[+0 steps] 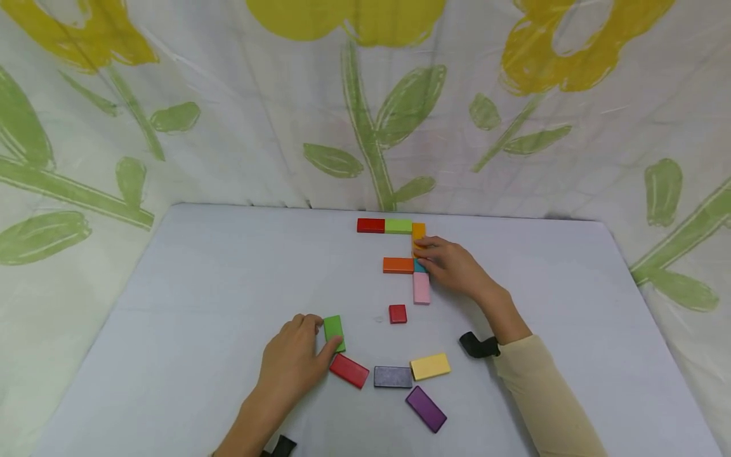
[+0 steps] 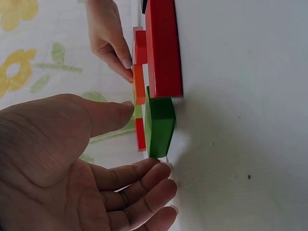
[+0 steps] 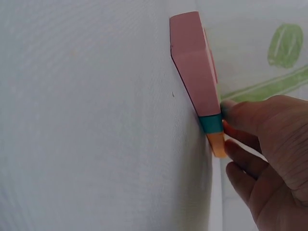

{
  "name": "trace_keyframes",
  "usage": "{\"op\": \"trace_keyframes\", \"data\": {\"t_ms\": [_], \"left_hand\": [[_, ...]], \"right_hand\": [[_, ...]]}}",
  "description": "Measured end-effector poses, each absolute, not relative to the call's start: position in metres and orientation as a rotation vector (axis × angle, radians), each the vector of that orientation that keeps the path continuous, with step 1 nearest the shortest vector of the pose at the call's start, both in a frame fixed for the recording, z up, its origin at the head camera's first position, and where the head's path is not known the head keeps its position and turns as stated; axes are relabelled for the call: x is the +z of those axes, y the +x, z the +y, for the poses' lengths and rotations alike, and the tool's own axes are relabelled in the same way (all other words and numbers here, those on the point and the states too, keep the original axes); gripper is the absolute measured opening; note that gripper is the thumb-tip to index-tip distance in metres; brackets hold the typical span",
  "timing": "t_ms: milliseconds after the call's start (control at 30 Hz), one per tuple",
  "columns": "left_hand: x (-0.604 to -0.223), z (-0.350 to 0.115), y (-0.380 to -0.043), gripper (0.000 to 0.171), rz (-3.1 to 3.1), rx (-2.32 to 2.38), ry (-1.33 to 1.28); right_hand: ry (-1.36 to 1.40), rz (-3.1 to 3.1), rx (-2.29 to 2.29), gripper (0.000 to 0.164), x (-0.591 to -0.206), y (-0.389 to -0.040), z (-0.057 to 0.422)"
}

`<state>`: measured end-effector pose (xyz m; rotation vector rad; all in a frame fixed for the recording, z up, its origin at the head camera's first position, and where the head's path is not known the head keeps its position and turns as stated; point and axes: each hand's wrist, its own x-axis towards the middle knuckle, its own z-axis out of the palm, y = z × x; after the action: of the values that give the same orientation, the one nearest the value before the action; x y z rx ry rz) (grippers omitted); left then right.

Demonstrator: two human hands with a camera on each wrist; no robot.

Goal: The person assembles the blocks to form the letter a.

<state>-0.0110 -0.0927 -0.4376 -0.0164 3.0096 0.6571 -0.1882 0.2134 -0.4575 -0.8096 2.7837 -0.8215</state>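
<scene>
My left hand (image 1: 294, 355) reaches around a green block (image 1: 334, 333) lying flat on the white table. In the left wrist view, its fingers (image 2: 149, 192) lie close to the block's end, while the thumb stands apart from it. Farther back, my right hand (image 1: 454, 266) is at a row of joined blocks. Its thumb touches the small teal block (image 3: 211, 123), and its other fingers rest along the yellow-orange block (image 1: 419, 231). A pink block (image 1: 421, 289) adjoins the teal one in front; an orange block (image 1: 398, 265) adjoins it on the left.
At the row's far end lie a light green block (image 1: 398, 226) and a dark red block (image 1: 370, 225). Nearer are a small red block (image 1: 398, 313), a red block (image 1: 349, 370), a grey block (image 1: 393, 377), a yellow block (image 1: 431, 367) and a purple block (image 1: 426, 409).
</scene>
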Motion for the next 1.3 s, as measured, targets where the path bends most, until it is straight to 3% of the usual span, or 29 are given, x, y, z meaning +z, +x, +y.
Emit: {"op": "trace_keyframes", "data": {"t_ms": [400, 1000, 1300], "left_hand": [[-0.4369, -0.0874, -0.0105, 0.059, 3.029, 0.593, 0.011], [-0.4315, -0.0924, -0.0097, 0.039, 2.965, 0.669, 0.013], [-0.433, -0.0922, -0.0138, 0.04, 2.992, 0.649, 0.003]], "right_hand": [[-0.805, 2.783, -0.831, 0.036, -0.4554, -0.1861, 0.213], [-0.788, 2.771, -0.847, 0.035, -0.4551, -0.1853, 0.2123], [-0.796, 2.769, -0.844, 0.035, -0.4549, -0.1859, 0.2124]]}}
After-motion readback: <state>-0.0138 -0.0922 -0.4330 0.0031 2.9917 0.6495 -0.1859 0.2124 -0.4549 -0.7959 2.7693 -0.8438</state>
